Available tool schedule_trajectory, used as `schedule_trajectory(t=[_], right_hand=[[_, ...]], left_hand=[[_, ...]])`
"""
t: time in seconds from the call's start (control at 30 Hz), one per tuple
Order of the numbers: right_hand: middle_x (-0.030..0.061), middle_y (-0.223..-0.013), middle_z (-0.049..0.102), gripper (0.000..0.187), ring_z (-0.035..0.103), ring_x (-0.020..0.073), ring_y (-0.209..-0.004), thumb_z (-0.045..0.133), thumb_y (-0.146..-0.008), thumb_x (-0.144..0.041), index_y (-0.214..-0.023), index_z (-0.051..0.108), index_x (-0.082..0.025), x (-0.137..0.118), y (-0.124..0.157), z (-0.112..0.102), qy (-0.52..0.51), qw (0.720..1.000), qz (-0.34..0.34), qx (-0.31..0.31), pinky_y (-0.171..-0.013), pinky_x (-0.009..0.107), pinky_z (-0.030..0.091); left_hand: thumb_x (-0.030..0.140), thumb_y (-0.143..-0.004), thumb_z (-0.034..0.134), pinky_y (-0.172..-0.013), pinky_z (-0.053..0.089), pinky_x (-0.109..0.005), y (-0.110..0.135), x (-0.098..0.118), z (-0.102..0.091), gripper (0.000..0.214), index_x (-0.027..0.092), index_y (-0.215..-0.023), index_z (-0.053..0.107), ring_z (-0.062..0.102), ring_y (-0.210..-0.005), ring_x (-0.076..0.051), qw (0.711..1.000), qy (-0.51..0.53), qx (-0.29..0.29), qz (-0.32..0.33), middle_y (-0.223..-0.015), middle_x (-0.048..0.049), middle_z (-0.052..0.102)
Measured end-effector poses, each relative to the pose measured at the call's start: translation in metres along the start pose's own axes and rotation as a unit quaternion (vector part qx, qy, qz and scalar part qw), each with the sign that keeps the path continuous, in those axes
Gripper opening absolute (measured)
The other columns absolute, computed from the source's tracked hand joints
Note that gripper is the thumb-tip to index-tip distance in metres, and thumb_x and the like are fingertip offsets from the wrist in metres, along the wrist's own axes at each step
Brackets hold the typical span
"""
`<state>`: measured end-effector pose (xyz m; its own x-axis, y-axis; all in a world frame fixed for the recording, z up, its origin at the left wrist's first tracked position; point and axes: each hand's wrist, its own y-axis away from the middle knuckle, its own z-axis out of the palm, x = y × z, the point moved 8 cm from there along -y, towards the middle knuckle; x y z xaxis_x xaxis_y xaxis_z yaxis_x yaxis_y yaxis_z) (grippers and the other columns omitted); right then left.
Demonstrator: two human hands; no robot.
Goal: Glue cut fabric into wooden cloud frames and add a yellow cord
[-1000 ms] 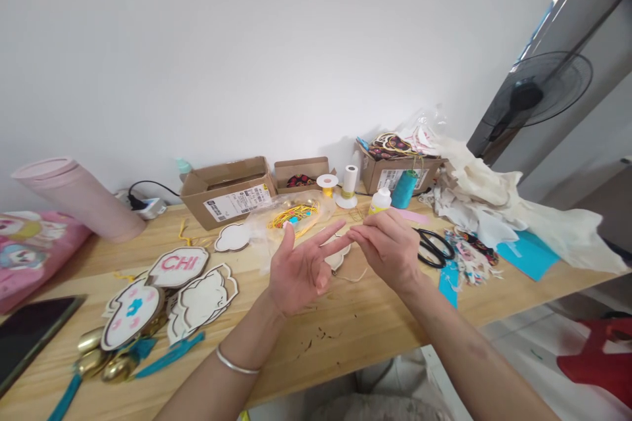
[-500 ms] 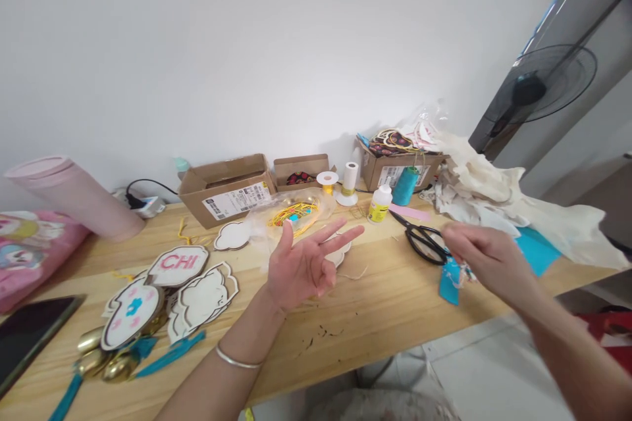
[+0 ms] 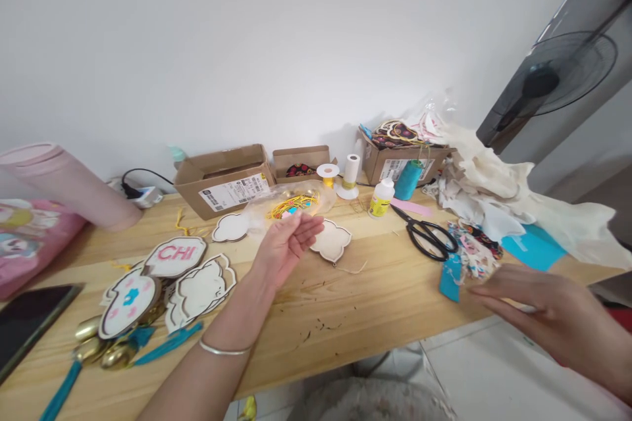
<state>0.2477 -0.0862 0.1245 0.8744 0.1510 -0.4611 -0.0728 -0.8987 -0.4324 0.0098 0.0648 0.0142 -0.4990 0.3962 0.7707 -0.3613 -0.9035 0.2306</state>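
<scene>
My left hand (image 3: 287, 243) hovers palm up over the middle of the wooden table (image 3: 345, 316), fingers loosely curled, nothing in it. It is just left of a plain cloud-shaped wooden piece (image 3: 332, 241) and in front of a clear bag of yellow cord (image 3: 292, 205). My right hand (image 3: 538, 309) is stretched out flat beyond the table's right front edge, fingers pointing left, empty. Its fingertips are close to a turquoise paper scrap (image 3: 449, 276) and patterned fabric cut-outs (image 3: 474, 251). Black scissors (image 3: 425, 235) lie between the two hands.
Cloud plaques, one reading CHI (image 3: 174, 255), with gold bells and teal tassels (image 3: 108, 348) lie at the left. Cardboard boxes (image 3: 224, 179), thread spools (image 3: 349, 176), a glue bottle (image 3: 381, 198) and crumpled white cloth (image 3: 498, 191) line the back. A dark tablet (image 3: 29, 322) sits far left; a fan (image 3: 557, 82) stands right.
My right hand left the left hand's fingertips and swung right and down past the table edge, opening flat. My left hand moved forward and its fingers curled in.
</scene>
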Motion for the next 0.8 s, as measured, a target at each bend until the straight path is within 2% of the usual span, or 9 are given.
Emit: schedule_trajectory(t=[0.07, 0.13, 0.3, 0.37, 0.5, 0.57, 0.63, 0.7, 0.8], right_hand=[[0.0054, -0.044, 0.061, 0.044, 0.056, 0.0157, -0.040, 0.053, -0.066, -0.067, -0.046, 0.064, -0.029, -0.025, -0.013, 0.036, -0.083, 0.992, -0.054, -0.075, -0.038, 0.027, 0.040], [0.0037, -0.043, 0.060, 0.039, 0.053, 0.0145, -0.039, 0.060, -0.066, -0.057, -0.042, 0.061, -0.026, -0.037, -0.026, 0.061, -0.138, 0.986, -0.056, -0.071, -0.039, 0.026, 0.037], [-0.0020, -0.041, 0.058, 0.025, 0.043, 0.0097, -0.038, 0.074, -0.054, -0.039, -0.040, 0.060, -0.023, -0.043, -0.051, 0.123, -0.296, 0.948, 0.042, -0.106, -0.041, 0.022, 0.030], [-0.0010, -0.045, 0.060, 0.026, 0.047, 0.0103, -0.041, 0.071, -0.059, -0.042, -0.045, 0.062, -0.022, -0.040, -0.053, 0.146, -0.406, 0.895, 0.115, -0.147, -0.044, 0.023, 0.033], [0.0041, -0.069, 0.068, 0.035, 0.052, 0.0104, -0.051, 0.054, -0.075, -0.051, -0.080, 0.070, -0.019, -0.041, -0.047, 0.169, -0.622, 0.732, 0.196, -0.196, -0.052, 0.024, 0.039], [0.0034, -0.067, 0.067, 0.043, 0.043, 0.0075, -0.044, 0.047, -0.080, -0.053, -0.098, 0.067, -0.020, -0.044, -0.041, 0.176, -0.671, 0.671, 0.226, -0.219, -0.047, 0.023, 0.035], [-0.0002, -0.052, 0.060, 0.052, 0.030, 0.0060, -0.036, 0.039, -0.082, -0.057, -0.108, 0.062, -0.019, -0.049, -0.033, 0.183, -0.690, 0.636, 0.250, -0.239, -0.042, 0.021, 0.030], [-0.0031, -0.041, 0.053, 0.063, 0.023, 0.0059, -0.032, 0.030, -0.082, -0.063, -0.116, 0.056, -0.017, -0.057, -0.026, 0.189, -0.688, 0.629, 0.261, -0.252, -0.038, 0.020, 0.024], [-0.0048, -0.037, 0.050, 0.075, 0.022, 0.0066, -0.028, 0.023, -0.079, -0.069, -0.130, 0.041, -0.017, -0.068, -0.015, 0.196, -0.646, 0.674, 0.262, -0.243, -0.033, 0.019, 0.016]], left_hand=[[0.020, -0.076, 0.060, -0.056, 0.049, -0.016, -0.004, 0.006, -0.011, 0.011, 0.013, -0.070, 0.067, 0.067, -0.069, -0.012, 0.999, -0.009, 0.020, 0.029, -0.075, -0.0070, 0.072], [0.019, -0.072, 0.065, -0.057, 0.049, -0.016, -0.008, 0.004, -0.015, 0.007, 0.013, -0.075, 0.068, 0.066, -0.072, -0.012, 0.999, -0.030, 0.011, 0.033, -0.080, -0.0061, 0.072], [0.027, -0.065, 0.072, -0.054, 0.046, -0.016, -0.005, -0.019, -0.015, 0.014, 0.015, -0.066, 0.065, 0.065, -0.071, -0.012, 0.998, -0.056, 0.018, -0.027, -0.076, -0.0034, 0.071], [0.036, -0.069, 0.067, -0.058, 0.047, -0.019, -0.002, -0.023, -0.010, 0.021, 0.015, -0.070, 0.066, 0.066, -0.079, -0.014, 0.997, -0.066, 0.008, -0.045, -0.084, -0.0054, 0.071], [0.049, -0.079, 0.051, -0.082, 0.046, -0.032, 0.003, -0.017, 0.012, 0.040, 0.015, -0.095, 0.066, 0.058, -0.104, -0.023, 0.993, -0.087, -0.076, -0.005, -0.112, -0.0114, 0.063], [0.046, -0.079, 0.053, -0.091, 0.041, -0.037, 0.006, -0.015, 0.022, 0.040, 0.016, -0.103, 0.064, 0.054, -0.109, -0.024, 0.989, -0.093, -0.117, 0.022, -0.118, -0.0107, 0.060], [0.040, -0.076, 0.059, -0.096, 0.037, -0.038, 0.007, -0.018, 0.028, 0.035, 0.018, -0.103, 0.065, 0.055, -0.108, -0.024, 0.985, -0.113, -0.129, 0.035, -0.115, -0.0088, 0.061], [0.034, -0.073, 0.064, -0.096, 0.037, -0.035, 0.007, -0.021, 0.028, 0.028, 0.018, -0.095, 0.067, 0.057, -0.103, -0.021, 0.985, -0.124, -0.111, 0.047, -0.106, -0.0070, 0.066], [0.030, -0.073, 0.065, -0.088, 0.042, -0.030, 0.007, -0.026, 0.023, 0.017, 0.016, -0.083, 0.068, 0.062, -0.090, -0.017, 0.992, -0.091, -0.061, 0.058, -0.087, -0.0054, 0.070]])
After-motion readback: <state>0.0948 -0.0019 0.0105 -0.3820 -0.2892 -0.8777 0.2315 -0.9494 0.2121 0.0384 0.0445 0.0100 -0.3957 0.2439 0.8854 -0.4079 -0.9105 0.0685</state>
